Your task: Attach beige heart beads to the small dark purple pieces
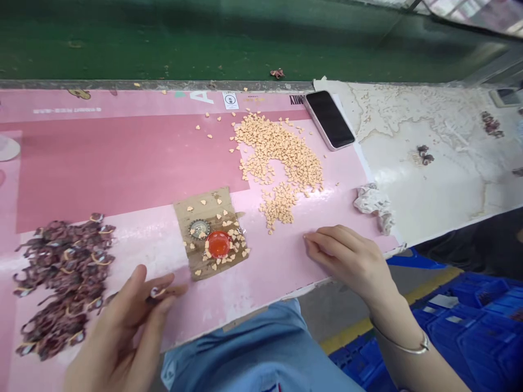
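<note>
Your left hand (pixel 122 326) pinches a small piece (pixel 157 292) at seven o'clock; your right hand (pixel 347 260) rests loosely curled on the pink workbench (pixel 122 174), smartphone (pixel 329 120) at one o'clock, blue plastic crates (pixel 469 332) at four.

From my feed, the pink printed sheet (pixel 122 163) on the bench carries the only markings I can make out. Toward twelve o'clock stands a large white letter "A" (pixel 201 97). Just right of it, a small white label (pixel 230 100) shows a round black emblem, its wording too small to read. Past the pile of peach-coloured heart-shaped pieces (pixel 273 152), around one o'clock, dark capitals (pixel 297 99) read "MILY", the start possibly cut off. Toward ten o'clock, a thin white line of print (pixel 67 110) stays too blurred to read.
</note>
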`<state>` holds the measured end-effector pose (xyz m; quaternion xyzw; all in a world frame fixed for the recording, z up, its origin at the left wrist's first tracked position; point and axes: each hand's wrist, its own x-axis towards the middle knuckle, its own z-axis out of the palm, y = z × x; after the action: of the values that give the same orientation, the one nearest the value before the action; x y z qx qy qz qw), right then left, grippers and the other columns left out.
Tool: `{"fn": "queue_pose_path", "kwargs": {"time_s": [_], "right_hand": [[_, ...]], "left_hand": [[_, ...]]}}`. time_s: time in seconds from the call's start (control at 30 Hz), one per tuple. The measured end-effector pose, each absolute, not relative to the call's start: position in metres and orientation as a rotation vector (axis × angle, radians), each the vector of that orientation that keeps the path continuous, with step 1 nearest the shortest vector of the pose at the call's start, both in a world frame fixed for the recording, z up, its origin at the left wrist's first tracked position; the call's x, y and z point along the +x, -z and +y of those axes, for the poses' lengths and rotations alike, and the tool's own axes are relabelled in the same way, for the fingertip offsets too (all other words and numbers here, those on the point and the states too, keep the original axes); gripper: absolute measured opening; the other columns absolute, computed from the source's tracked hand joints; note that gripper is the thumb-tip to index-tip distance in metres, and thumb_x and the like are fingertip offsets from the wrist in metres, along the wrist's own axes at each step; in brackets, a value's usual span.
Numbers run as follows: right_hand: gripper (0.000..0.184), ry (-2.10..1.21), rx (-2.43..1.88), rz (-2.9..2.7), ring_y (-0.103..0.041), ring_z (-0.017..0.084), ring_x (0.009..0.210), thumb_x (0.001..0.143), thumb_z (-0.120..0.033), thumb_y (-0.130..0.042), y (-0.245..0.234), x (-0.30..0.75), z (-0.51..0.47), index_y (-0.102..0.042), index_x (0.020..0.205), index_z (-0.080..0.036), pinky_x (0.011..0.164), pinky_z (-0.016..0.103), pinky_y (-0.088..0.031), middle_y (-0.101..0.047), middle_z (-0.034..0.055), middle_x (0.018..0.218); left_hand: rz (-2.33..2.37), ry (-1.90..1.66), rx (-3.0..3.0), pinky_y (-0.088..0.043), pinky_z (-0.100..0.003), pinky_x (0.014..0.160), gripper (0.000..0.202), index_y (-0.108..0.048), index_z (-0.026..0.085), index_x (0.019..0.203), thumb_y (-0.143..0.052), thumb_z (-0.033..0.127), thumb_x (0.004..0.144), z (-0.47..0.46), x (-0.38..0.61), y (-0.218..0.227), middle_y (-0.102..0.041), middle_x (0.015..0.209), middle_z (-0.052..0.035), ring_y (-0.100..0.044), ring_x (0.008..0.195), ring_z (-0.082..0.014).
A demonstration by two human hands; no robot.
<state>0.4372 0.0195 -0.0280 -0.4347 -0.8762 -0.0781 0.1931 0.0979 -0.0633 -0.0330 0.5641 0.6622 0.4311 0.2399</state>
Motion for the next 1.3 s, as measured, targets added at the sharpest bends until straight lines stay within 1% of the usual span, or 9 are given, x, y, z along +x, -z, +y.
{"fn": "queue_pose_path", "kwargs": {"time_s": [0.1, 0.2, 0.43, 0.63, 0.77, 0.87, 0.93, 1.03, 1.3], "right_hand": [[0.013, 0.186, -1.234, -2.427, -0.068, 0.016, 0.070, 0.097, -0.006, -0.068, 0.029, 0.438, 0.018, -0.065, 0.098, -0.019, 0.065, 0.027, -0.056, -0.073, 0.0036, 0.082], [0.013, 0.111, -1.247, -2.349, -0.069, 0.015, 0.068, 0.096, -0.007, -0.070, 0.026, 0.433, 0.021, -0.066, 0.097, -0.019, 0.061, 0.025, -0.056, -0.073, 0.0040, 0.082], [0.015, -0.175, -1.066, -2.239, -0.068, 0.010, 0.064, 0.095, -0.005, -0.066, 0.010, 0.377, 0.040, -0.067, 0.095, -0.020, 0.053, 0.020, -0.055, -0.075, 0.0032, 0.084], [0.017, -0.201, -0.890, -2.292, -0.071, 0.011, 0.072, 0.095, -0.003, -0.062, 0.005, 0.337, 0.057, -0.067, 0.089, -0.018, 0.064, 0.020, -0.059, -0.074, 0.0015, 0.080], [0.020, -0.198, -0.883, -2.378, -0.068, 0.011, 0.067, 0.096, -0.004, -0.061, 0.000, 0.331, 0.061, -0.068, 0.084, -0.017, 0.062, 0.022, -0.057, -0.073, 0.0017, 0.077], [0.020, -0.212, -0.916, -2.435, -0.068, 0.011, 0.067, 0.098, -0.006, -0.061, -0.006, 0.331, 0.062, -0.069, 0.084, -0.019, 0.061, 0.022, -0.057, -0.074, 0.0020, 0.080], [0.021, -0.212, -0.933, -2.457, -0.069, 0.011, 0.068, 0.099, -0.008, -0.060, -0.009, 0.331, 0.062, -0.069, 0.084, -0.020, 0.062, 0.022, -0.058, -0.074, 0.0012, 0.080], [0.022, -0.187, -0.932, -2.489, -0.070, 0.012, 0.070, 0.100, -0.009, -0.060, -0.011, 0.330, 0.062, -0.068, 0.085, -0.022, 0.065, 0.023, -0.060, -0.074, 0.0005, 0.081], [0.025, -0.098, -0.900, -2.577, -0.070, 0.012, 0.073, 0.103, -0.010, -0.056, -0.013, 0.328, 0.061, -0.066, 0.083, -0.020, 0.064, 0.023, -0.056, -0.071, 0.0004, 0.080]], "left_hand": [[1.772, -1.260, 1.386, -0.066, -0.014, 0.075, 0.038, -0.073, 0.027, 0.120, -0.075, 0.008, 0.087, -0.064, 0.101, 0.032, -0.081, 0.092, 0.0050, -0.079, 0.075, -0.0120], [1.720, -1.242, 1.477, -0.065, -0.014, 0.078, 0.022, -0.074, 0.024, 0.099, -0.075, 0.007, 0.085, -0.062, 0.096, 0.034, -0.079, 0.089, 0.0036, -0.078, 0.077, -0.0120], [1.654, -1.203, 1.870, -0.055, -0.013, 0.092, 0.025, -0.077, 0.022, 0.106, -0.068, 0.003, 0.092, -0.055, 0.096, 0.025, -0.076, 0.106, 0.0013, -0.071, 0.098, -0.0087], [1.784, -1.184, 1.839, -0.051, -0.017, 0.103, 0.035, -0.078, 0.027, 0.117, -0.066, 0.003, 0.095, -0.058, 0.101, 0.021, -0.070, 0.114, -0.0015, -0.068, 0.110, -0.0095], [1.895, -1.170, 1.719, -0.053, -0.017, 0.103, 0.037, -0.076, 0.032, 0.123, -0.068, 0.009, 0.096, -0.063, 0.101, 0.022, -0.071, 0.113, -0.0001, -0.069, 0.108, -0.0095], [1.856, -1.143, 1.520, -0.060, -0.016, 0.090, 0.035, -0.073, 0.030, 0.124, -0.070, 0.013, 0.094, -0.069, 0.099, 0.026, -0.077, 0.109, 0.0017, -0.075, 0.097, -0.0105], [1.808, -1.191, 1.392, -0.063, -0.016, 0.082, 0.027, -0.072, 0.028, 0.116, -0.071, 0.014, 0.093, -0.072, 0.100, 0.029, -0.079, 0.103, 0.0030, -0.078, 0.091, -0.0116], [1.786, -1.294, 1.386, -0.063, -0.014, 0.086, 0.021, -0.074, 0.027, 0.106, -0.074, 0.013, 0.091, -0.071, 0.101, 0.033, -0.080, 0.100, 0.0048, -0.079, 0.091, -0.0106], [1.657, -1.193, 1.738, -0.059, -0.011, 0.093, 0.025, -0.075, 0.026, 0.111, -0.065, 0.007, 0.097, -0.060, 0.096, 0.022, -0.078, 0.106, 0.0041, -0.075, 0.100, -0.0062]]}}
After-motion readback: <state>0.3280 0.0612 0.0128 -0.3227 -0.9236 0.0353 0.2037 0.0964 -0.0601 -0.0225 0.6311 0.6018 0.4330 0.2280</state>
